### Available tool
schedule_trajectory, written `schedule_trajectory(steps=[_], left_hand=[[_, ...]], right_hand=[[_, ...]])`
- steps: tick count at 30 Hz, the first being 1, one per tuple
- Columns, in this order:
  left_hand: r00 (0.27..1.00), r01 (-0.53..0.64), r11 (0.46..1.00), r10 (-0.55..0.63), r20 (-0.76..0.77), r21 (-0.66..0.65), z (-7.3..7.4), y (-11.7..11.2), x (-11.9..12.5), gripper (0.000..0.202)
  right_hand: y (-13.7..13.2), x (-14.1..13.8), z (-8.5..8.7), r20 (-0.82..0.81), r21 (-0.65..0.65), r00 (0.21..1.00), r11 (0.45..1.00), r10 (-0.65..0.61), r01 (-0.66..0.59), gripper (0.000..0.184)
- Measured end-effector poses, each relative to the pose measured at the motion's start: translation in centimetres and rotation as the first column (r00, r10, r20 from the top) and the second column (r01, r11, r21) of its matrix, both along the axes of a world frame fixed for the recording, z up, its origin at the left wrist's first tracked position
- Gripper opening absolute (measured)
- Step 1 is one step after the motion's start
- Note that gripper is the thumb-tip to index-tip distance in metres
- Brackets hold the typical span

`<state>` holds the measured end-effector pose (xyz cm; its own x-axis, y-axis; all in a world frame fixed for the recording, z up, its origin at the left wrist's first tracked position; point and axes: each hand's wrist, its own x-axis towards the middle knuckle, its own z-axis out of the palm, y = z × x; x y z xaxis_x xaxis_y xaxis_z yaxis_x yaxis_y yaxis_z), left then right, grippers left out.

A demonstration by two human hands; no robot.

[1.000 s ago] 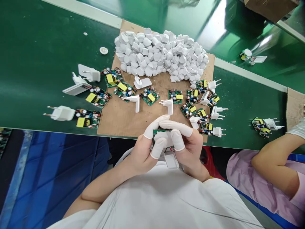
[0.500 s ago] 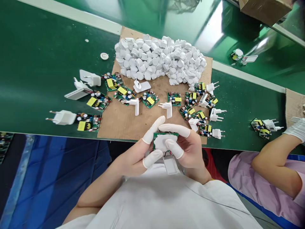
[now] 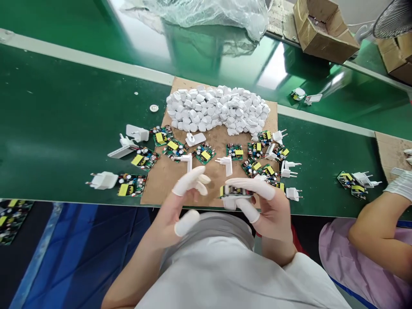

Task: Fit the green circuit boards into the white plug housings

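Between the white-cotted thumb and fingers of my right hand (image 3: 268,206) is a circuit board (image 3: 238,192), tilted so its edge and part of its component side show. A white plastic piece lies against its underside, partly covered by my thumb. My left hand (image 3: 185,204) is apart from the board, fingers and thumb spread with nothing between them. Ahead of my hands, a white plug housing (image 3: 227,164) and another circuit board (image 3: 234,152) lie on the cardboard sheet (image 3: 167,189). A heap of white putty-like lumps (image 3: 219,109) covers the sheet's far part.
Boards with wired plugs lie left (image 3: 131,185) and right (image 3: 270,171) of the cardboard. A small white disc (image 3: 154,108) sits on the green table (image 3: 64,128). Beyond are a plastic bag (image 3: 219,15) and an open carton (image 3: 325,32). A co-worker's gloved hand (image 3: 399,184) is at right.
My left hand has let go of the board and moved left, opening. My right hand has turned the board from its white-coated face to its edge. The view has tilted up.
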<state>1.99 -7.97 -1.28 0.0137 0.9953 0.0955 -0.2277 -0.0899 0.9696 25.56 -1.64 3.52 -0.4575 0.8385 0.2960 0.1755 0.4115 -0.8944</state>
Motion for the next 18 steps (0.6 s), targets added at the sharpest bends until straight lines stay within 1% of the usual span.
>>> schedule_trajectory(steps=[1,2,3,4,5,6,7,9,10,12,14,16,17,18], left_hand=[[0.997,-0.067,0.997,0.068,0.021,-0.027,-0.1,0.0,0.1,0.054],[0.996,-0.071,0.994,0.076,0.048,-0.086,-0.3,0.0,0.3,0.048],[0.994,-0.010,0.987,0.028,0.107,-0.162,-0.5,-0.1,0.7,0.047],[0.980,0.090,0.969,-0.046,0.191,-0.231,-0.7,0.0,1.3,0.052],[0.949,0.175,0.946,-0.088,0.304,-0.272,-1.1,0.0,1.9,0.059],[0.904,0.233,0.928,-0.097,0.416,-0.292,-1.5,0.0,2.6,0.065],[0.874,0.248,0.922,-0.080,0.479,-0.298,-1.9,0.0,3.3,0.067],[0.834,0.200,0.932,0.001,0.552,-0.303,-2.9,0.0,4.1,0.062],[0.816,0.170,0.935,0.043,0.576,-0.310,-3.3,-0.1,4.3,0.056],[0.761,0.158,0.934,0.092,0.643,-0.321,-4.0,-0.4,4.2,0.047],[0.709,0.209,0.933,0.062,0.703,-0.293,-4.5,-0.8,3.7,0.043],[0.661,0.243,0.937,0.029,0.750,-0.250,-4.9,-1.1,3.4,0.037],[0.641,0.237,0.943,0.029,0.767,-0.234,-5.0,-1.1,3.4,0.032],[0.628,0.228,0.946,0.037,0.777,-0.230,-4.9,-1.1,3.4,0.025]], right_hand=[[0.1,-0.1,0.0,-0.058,0.074,0.998,0.997,-0.034,0.038,0.038],[0.2,-0.2,0.0,-0.102,0.147,0.994,0.988,-0.034,0.048,0.038],[0.4,-0.4,0.1,-0.119,0.216,0.993,0.976,-0.004,0.030,0.037],[0.7,-0.6,0.1,-0.102,0.278,0.994,0.960,0.048,-0.018,0.032],[1.0,-0.9,0.2,-0.055,0.340,0.992,0.937,0.111,-0.086,0.026],[1.3,-1.1,0.3,0.011,0.398,0.987,0.905,0.160,-0.151,0.021],[1.6,-1.3,0.5,0.077,0.449,0.979,0.871,0.187,-0.201,0.018],[2.3,-1.6,0.7,0.172,0.536,0.966,0.804,0.195,-0.258,0.018],[2.5,-1.6,0.8,0.204,0.565,0.959,0.777,0.194,-0.278,0.018],[3.0,-1.6,0.8,0.229,0.588,0.952,0.751,0.201,-0.300,0.021],[3.2,-1.3,0.9,0.236,0.589,0.945,0.739,0.228,-0.326,0.017],[3.3,-1.1,1.2,0.254,0.575,0.934,0.737,0.252,-0.355,0.010],[3.3,-0.9,1.5,0.278,0.560,0.922,0.734,0.269,-0.383,0.010],[3.5,-0.7,1.9,0.309,0.540,0.906,0.731,0.289,-0.417,0.015]])
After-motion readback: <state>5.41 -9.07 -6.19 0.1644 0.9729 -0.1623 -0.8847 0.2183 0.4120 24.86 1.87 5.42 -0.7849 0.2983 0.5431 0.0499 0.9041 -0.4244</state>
